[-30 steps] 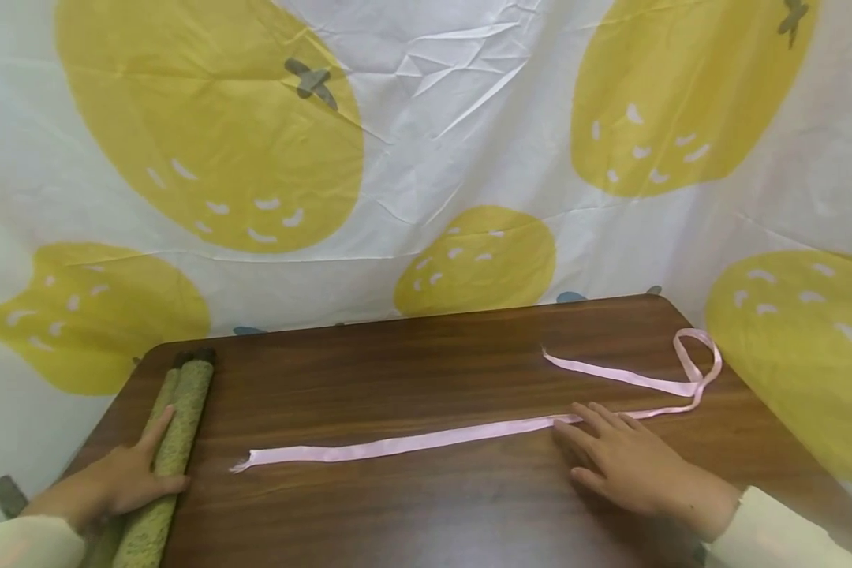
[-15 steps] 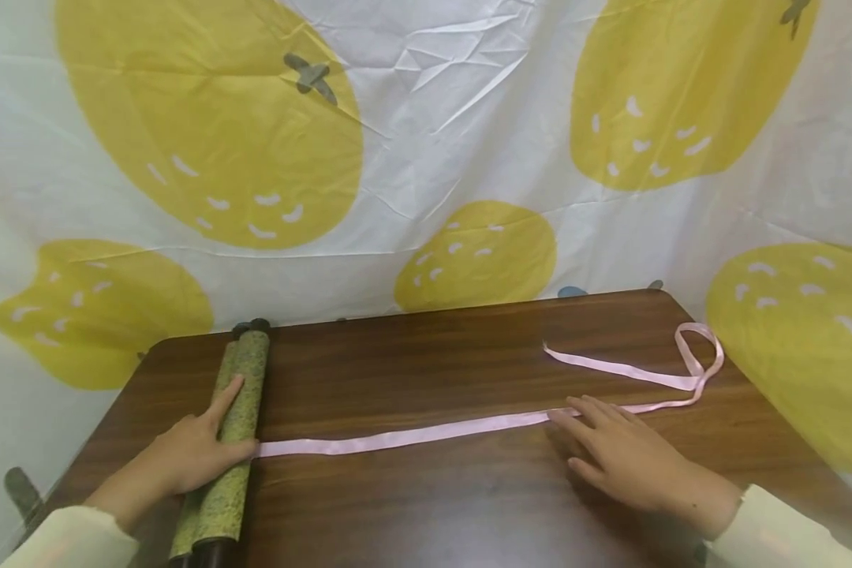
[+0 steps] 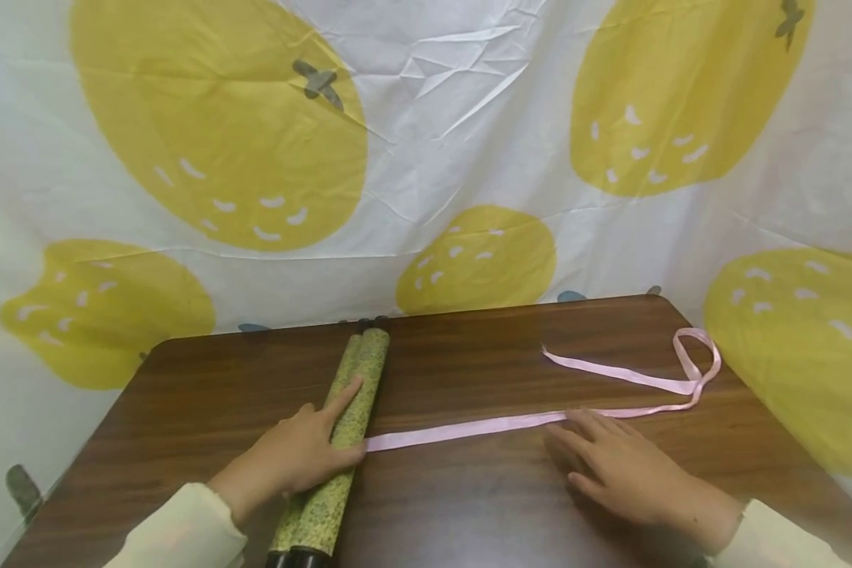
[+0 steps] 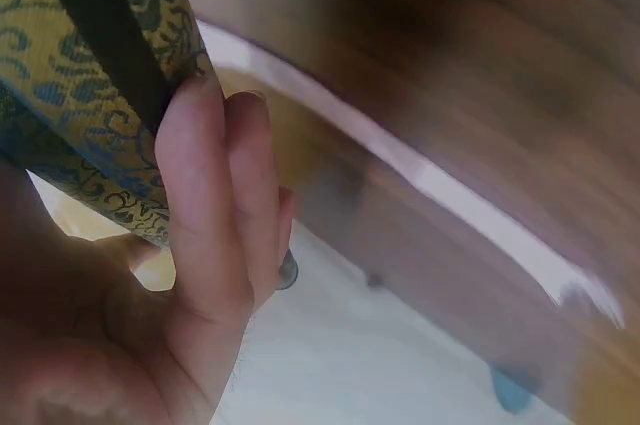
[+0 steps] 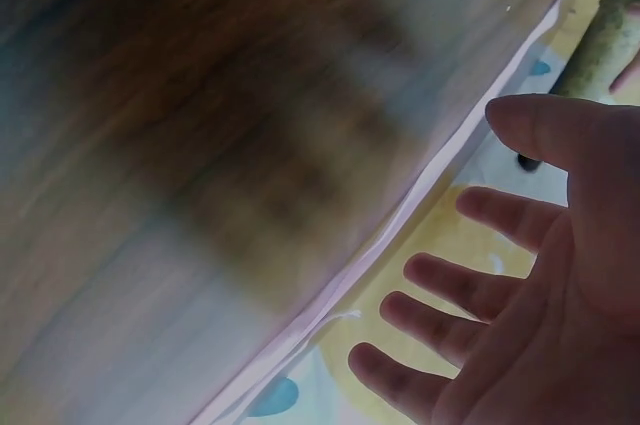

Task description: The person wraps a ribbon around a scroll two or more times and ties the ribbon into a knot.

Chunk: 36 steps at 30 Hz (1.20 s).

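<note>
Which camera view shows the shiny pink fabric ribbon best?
The head view: the shiny pink fabric ribbon shows its loop, one loose end and its run to the yellow-green patterned scroll. Left wrist: just a blurred stretch; right wrist: mainly a narrow slanting strip.

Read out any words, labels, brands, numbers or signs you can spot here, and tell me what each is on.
There are none. The double roll shows a floral pattern, the pink ribbon and the wooden table show no lettering, and the white cloth behind bears printed yellow fruit, not words.
</note>
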Available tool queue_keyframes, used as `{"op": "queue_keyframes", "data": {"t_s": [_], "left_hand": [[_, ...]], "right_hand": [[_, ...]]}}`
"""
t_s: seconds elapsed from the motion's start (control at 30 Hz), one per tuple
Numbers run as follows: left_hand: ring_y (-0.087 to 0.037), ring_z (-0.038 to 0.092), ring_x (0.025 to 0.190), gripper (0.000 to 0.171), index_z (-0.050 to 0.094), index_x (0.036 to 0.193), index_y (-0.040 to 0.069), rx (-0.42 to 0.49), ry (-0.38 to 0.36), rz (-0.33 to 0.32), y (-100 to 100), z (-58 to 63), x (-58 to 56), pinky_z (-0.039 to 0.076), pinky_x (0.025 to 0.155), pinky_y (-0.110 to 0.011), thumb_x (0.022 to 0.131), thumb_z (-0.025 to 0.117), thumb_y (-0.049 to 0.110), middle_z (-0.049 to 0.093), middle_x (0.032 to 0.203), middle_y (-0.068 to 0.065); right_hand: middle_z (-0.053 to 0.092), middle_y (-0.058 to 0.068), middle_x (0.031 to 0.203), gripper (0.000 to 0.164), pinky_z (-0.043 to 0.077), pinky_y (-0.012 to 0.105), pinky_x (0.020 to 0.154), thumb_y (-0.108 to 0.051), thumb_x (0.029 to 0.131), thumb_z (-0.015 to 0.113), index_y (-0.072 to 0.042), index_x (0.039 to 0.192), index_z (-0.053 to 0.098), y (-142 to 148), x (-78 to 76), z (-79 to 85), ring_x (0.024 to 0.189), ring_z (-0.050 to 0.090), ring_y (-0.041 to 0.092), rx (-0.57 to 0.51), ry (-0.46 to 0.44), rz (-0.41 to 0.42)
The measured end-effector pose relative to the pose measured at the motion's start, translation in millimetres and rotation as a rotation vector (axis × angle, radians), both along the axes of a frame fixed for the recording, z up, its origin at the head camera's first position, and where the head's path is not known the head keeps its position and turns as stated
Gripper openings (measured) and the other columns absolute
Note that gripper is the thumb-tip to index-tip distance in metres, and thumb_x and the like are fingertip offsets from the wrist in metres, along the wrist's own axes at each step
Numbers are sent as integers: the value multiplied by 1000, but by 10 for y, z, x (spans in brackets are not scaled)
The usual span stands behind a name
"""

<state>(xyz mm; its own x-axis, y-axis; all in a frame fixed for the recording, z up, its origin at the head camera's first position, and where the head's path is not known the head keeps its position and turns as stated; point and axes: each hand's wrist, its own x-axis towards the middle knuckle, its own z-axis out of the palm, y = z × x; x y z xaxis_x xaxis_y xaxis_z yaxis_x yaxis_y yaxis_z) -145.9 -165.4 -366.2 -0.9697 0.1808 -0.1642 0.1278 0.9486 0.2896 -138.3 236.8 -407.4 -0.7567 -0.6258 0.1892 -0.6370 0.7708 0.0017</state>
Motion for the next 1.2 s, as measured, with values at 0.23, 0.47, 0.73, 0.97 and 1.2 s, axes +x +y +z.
{"op": "queue_keyframes", "data": {"t_s": [0.23, 0.47, 0.73, 0.97, 1.2], "left_hand": [[-55, 49, 103, 88, 14, 149, 41, 12, -9, -57, 296, -212, -23, 47, 76, -64, 76, 61, 54, 46, 130, -37], [-51, 57, 89, 91, 12, 149, 41, -12, -16, -61, 394, -353, -25, 51, 62, -54, 75, 63, 53, 43, 129, -41], [-43, 60, 74, 93, 18, 150, 34, -82, 97, -82, 490, -385, 14, 49, 51, -48, 71, 63, 52, 46, 125, -41], [-42, 62, 81, 78, 27, 149, 26, -121, 86, -95, 409, -290, 60, 53, 56, -50, 83, 54, 59, 52, 126, -32], [-38, 59, 96, 40, 55, 128, 7, -148, 176, -129, -4, -173, 100, 54, 73, -54, 91, 48, 21, 58, 120, -22]], "right_hand": [[53, 17, 129, 55, 39, 59, 96, -33, 83, 65, -11, 132, 53, -64, 32, -70, 122, 42, 34, -10, 11, 54], [51, 17, 131, 54, 36, 61, 98, -33, 85, 63, -13, 133, 52, -167, 71, -73, 123, 40, 35, -2, -65, 53], [46, 20, 138, 55, 35, 62, 97, -35, 88, 60, -12, 136, 48, -273, 97, -71, 126, 35, 39, 17, -131, 39], [50, 16, 134, 53, 38, 60, 96, -34, 86, 62, -15, 134, 50, -536, 44, -79, 124, 39, 37, 4, -74, 96], [54, 12, 131, 52, 44, 52, 95, -24, 82, 64, -16, 133, 51, -1225, 108, -64, 122, 43, 32, 17, 127, 285]]}}
